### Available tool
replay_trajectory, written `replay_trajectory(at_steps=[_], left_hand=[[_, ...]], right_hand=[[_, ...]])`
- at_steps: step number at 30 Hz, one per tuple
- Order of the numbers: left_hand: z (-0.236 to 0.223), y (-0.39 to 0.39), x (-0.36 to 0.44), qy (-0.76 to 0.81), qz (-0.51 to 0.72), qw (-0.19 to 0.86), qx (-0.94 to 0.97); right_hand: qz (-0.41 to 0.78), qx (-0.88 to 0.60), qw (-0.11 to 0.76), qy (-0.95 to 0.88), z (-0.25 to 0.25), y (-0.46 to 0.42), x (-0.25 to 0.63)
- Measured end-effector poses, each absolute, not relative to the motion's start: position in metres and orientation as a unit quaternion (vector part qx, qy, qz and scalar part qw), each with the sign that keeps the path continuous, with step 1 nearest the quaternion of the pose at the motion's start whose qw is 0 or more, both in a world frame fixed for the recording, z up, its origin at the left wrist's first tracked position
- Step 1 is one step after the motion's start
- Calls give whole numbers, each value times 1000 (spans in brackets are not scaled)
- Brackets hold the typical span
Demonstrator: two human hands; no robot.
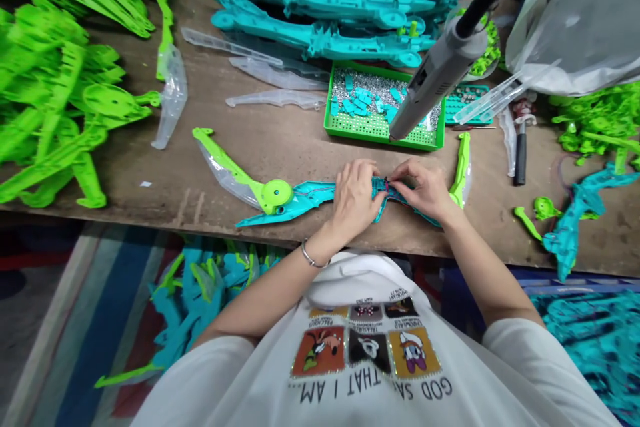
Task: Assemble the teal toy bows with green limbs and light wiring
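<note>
A teal plastic toy bow body (313, 200) lies across the front of the bench, with a lime-green arm (235, 170) and clear plastic piece at its left end. Another lime-green arm (461, 170) stands at its right end. My left hand (354, 192) rests over the middle of the body, fingers wrapped on it. My right hand (423, 188) pinches at a small dark and purple bit (385, 185) near the centre; what exactly the fingertips hold is too small to make out.
Behind the work sits a green tray (385, 140) of screws and small teal parts. A grey electric screwdriver (440, 70) hangs over it. Teal bodies (320, 37) are stacked at the back, lime-green parts (55, 100) heaped left. A black-handled tool (521, 157) lies right.
</note>
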State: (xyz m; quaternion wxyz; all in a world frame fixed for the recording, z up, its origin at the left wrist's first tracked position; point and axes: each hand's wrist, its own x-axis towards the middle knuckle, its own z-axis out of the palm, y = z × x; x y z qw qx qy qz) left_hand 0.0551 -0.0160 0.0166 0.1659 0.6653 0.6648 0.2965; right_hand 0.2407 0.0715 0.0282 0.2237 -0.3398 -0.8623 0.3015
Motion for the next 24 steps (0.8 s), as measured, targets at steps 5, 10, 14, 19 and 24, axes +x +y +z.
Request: replay_trajectory(at_steps=[5, 10, 14, 19, 24], left_hand=[[21, -12, 53, 665, 278, 217, 658], [23, -13, 52, 658, 286, 226, 659], [19, -14, 52, 659, 292, 219, 657], [16, -12, 53, 667, 292, 212, 652], [20, -12, 53, 665, 285, 219, 654]], right_hand=[[259, -313, 189, -894, 31, 73, 242], [151, -310, 138, -928, 38, 63, 234], [61, -329, 110, -936, 47, 50, 219], [43, -324, 57, -943, 54, 51, 212], [90, -297, 67, -948, 58, 59, 219]])
